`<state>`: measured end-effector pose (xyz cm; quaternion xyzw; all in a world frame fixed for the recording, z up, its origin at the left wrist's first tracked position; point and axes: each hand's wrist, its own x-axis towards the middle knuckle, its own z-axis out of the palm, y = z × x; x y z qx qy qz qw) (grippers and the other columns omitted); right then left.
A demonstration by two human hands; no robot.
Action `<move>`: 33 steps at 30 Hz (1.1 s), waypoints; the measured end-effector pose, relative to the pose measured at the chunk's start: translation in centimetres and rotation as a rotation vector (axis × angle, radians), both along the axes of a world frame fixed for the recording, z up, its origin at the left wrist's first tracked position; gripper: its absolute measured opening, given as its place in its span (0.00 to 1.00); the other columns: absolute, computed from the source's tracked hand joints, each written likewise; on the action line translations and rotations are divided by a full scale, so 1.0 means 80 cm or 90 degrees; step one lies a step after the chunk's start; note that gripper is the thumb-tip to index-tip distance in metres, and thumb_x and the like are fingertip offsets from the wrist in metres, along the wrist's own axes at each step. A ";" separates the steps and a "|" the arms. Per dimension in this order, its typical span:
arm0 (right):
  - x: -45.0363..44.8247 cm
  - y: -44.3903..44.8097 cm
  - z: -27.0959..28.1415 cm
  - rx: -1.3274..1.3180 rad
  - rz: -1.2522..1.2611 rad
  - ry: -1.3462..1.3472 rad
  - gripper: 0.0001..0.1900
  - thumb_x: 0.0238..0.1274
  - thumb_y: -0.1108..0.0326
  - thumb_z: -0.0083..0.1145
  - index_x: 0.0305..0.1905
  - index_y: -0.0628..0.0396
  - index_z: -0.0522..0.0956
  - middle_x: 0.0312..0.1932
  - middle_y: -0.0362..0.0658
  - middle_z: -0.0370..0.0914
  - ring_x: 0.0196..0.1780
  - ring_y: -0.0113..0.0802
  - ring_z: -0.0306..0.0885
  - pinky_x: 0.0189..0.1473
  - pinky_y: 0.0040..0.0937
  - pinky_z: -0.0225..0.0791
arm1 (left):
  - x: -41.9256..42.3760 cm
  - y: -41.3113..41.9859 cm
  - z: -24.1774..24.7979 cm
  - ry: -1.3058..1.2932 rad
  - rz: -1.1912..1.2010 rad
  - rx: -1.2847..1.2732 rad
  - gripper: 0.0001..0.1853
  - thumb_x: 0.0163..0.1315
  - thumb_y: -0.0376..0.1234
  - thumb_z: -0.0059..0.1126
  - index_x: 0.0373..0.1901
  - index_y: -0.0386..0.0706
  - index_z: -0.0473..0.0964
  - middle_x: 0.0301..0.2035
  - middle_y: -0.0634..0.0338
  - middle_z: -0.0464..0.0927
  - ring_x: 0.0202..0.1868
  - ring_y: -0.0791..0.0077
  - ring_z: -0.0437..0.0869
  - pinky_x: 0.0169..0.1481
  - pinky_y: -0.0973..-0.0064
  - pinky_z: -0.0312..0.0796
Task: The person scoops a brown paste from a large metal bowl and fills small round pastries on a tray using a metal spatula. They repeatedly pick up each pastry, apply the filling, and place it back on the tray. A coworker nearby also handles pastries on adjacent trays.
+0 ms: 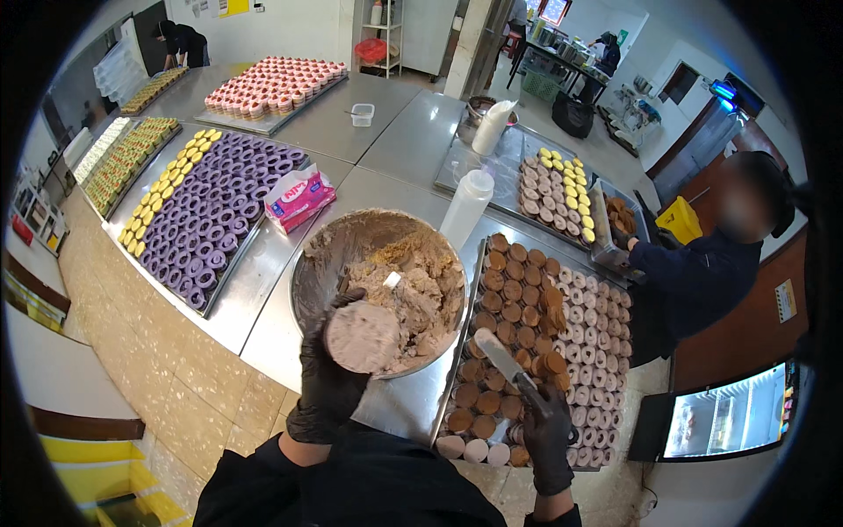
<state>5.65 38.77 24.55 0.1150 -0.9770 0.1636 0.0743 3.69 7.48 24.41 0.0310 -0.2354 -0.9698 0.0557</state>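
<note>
My left hand [329, 395], in a black glove, grips a round dessert cup [362, 337] topped level with pinkish-brown cream. It is over the near left rim of a large metal bowl [315, 263]. Thick cream mixture [425, 296] with a small white piece [392, 280] on it lies inside. In my right hand [548, 428], also black-gloved, is a spatula [500, 356] with a dark handle, its blade above a tray of cups. Brown cake discs [490, 303] top the left cups, some discs in stacks; piped rings of cream [593, 356] show on the right ones.
A white squeeze bottle [467, 204] stands behind the bowl. To the left are a pink tissue pack [299, 197] and a tray of purple-topped cups [197, 224]. At right a co-worker [708, 263] reaches into a plastic bin [602, 244] of brown discs. More dessert trays stand farther back.
</note>
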 end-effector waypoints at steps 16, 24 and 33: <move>0.000 -0.037 0.046 -0.021 0.068 0.120 0.32 0.47 0.73 0.61 0.62 0.37 0.73 0.42 0.45 0.74 0.39 0.40 0.73 0.42 0.39 0.69 | 0.000 0.083 -0.050 -0.015 -0.328 -0.271 0.27 0.67 0.51 0.47 0.57 0.41 0.68 0.53 0.56 0.73 0.56 0.65 0.73 0.64 0.66 0.64; 0.037 -0.025 0.029 -0.015 0.137 0.044 0.35 0.48 0.75 0.59 0.65 0.37 0.69 0.38 0.47 0.75 0.38 0.40 0.75 0.38 0.36 0.73 | -0.021 0.069 -0.061 0.036 -0.059 -0.225 0.28 0.65 0.53 0.45 0.60 0.46 0.65 0.56 0.54 0.70 0.58 0.61 0.72 0.62 0.62 0.69; -0.068 -0.023 0.045 0.154 0.200 -0.067 0.16 0.54 0.72 0.53 0.49 0.47 0.79 0.29 0.46 0.79 0.33 0.44 0.80 0.33 0.40 0.73 | -0.019 0.010 -0.064 -0.084 -0.114 0.016 0.29 0.66 0.50 0.46 0.63 0.45 0.61 0.58 0.52 0.68 0.57 0.55 0.74 0.52 0.62 0.77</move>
